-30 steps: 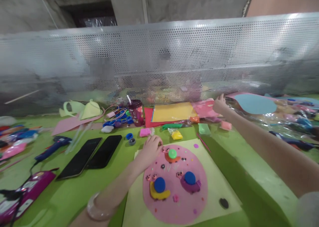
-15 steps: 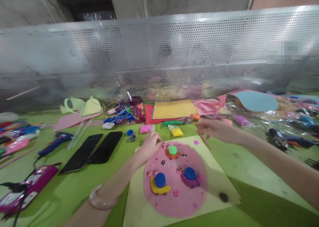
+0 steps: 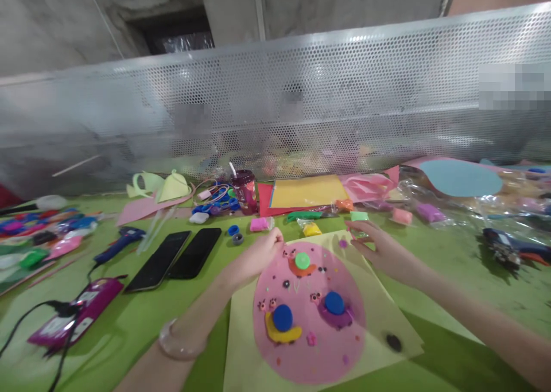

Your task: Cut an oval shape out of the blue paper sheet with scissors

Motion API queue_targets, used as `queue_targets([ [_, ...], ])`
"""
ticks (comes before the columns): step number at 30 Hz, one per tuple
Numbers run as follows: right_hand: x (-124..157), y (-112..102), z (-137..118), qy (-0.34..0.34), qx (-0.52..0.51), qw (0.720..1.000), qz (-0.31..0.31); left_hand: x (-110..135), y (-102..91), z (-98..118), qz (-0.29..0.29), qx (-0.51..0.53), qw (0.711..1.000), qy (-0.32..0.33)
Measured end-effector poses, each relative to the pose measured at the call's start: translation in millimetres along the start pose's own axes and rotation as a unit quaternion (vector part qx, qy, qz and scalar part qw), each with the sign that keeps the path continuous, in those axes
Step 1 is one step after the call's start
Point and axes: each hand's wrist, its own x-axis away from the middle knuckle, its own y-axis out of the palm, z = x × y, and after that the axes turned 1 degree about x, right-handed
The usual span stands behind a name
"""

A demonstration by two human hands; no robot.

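A pale yellow sheet (image 3: 245, 334) lies in front of me with a pink paper circle (image 3: 297, 360) on it. On the circle are three snail-like clay figures: one yellow (image 3: 284, 336) and one purple (image 3: 338, 321) with blue caps, and one orange (image 3: 302, 271) with a green cap. My left hand (image 3: 264, 251) is at the circle's upper left edge, fingers curled together; whatever they pinch, if anything, is hidden. Close to the sheet's top right corner, my right hand (image 3: 379, 248) has its fingers apart, beside a small purple dot (image 3: 343, 244) and a light green packet (image 3: 359, 215).
Two black phones (image 3: 196, 253), a blue glue gun (image 3: 118, 245) and a magenta power strip (image 3: 80, 311) lie to the left. Behind the sheet are clay packets (image 3: 310, 228), a lidded cup (image 3: 244, 191) and yellow paper (image 3: 307, 191). A perforated metal panel (image 3: 258, 111) borders the table.
My right hand has come down and nearer to the sheet's top right corner, uncovering the light green packet. My left hand's fingers have curled tighter. The view has shifted slightly left.
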Motion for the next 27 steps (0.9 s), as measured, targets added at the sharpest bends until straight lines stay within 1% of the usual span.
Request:
queue_targets([
  [2,4.5,3.8,-0.2,0.024,-0.045,0.999,0.006,0.3,-7.0,-0.8,0.011,0.004,1.000,0.011],
  [4,6.8,7.2,-2.2,0.076,-0.092,0.993,0.006,-0.4,-13.1,-4.1,0.029,0.009,0.999,0.020],
  [7,7.8,10.6,-6.4,0.156,-0.178,0.972,0.003,-3.6,-19.9,-12.6,0.055,0.018,0.998,0.028],
  [8,8.4,11.1,-7.9,0.168,-0.222,0.960,-0.015,-5.1,-21.4,-15.9,0.062,0.020,0.997,0.029],
  [9,9.3,11.4,-9.5,0.176,-0.272,0.945,-0.048,-6.7,-22.5,-19.3,0.066,0.021,0.997,0.030],
  [11,12.3,11.9,-13.1,0.191,-0.364,0.902,-0.131,-9.9,-23.3,-25.7,0.070,0.023,0.997,0.030],
  [13,15.7,13.0,-17.0,0.206,-0.421,0.863,-0.188,-12.6,-22.6,-31.4,0.067,0.026,0.997,0.027],
  [14,17.3,13.8,-19.0,0.214,-0.435,0.852,-0.199,-13.7,-21.9,-33.7,0.065,0.028,0.997,0.025],
  [16,19.7,16.1,-22.7,0.222,-0.459,0.836,-0.201,-15.0,-20.3,-36.9,0.062,0.033,0.997,0.023],
  [18,21.0,18.0,-25.7,0.234,-0.474,0.827,-0.193,-15.3,-19.1,-38.2,0.060,0.038,0.997,0.021],
  [22,21.1,18.0,-28.4,0.265,-0.473,0.822,-0.174,-15.4,-18.0,-37.2,0.055,0.049,0.997,0.019],
  [24,20.0,17.1,-26.1,0.277,-0.471,0.819,-0.172,-16.3,-17.9,-37.1,0.050,0.059,0.997,0.016],
  [27,16.6,17.6,-16.1,0.285,-0.476,0.815,-0.171,-17.8,-19.0,-38.3,0.032,0.088,0.996,0.006],
])
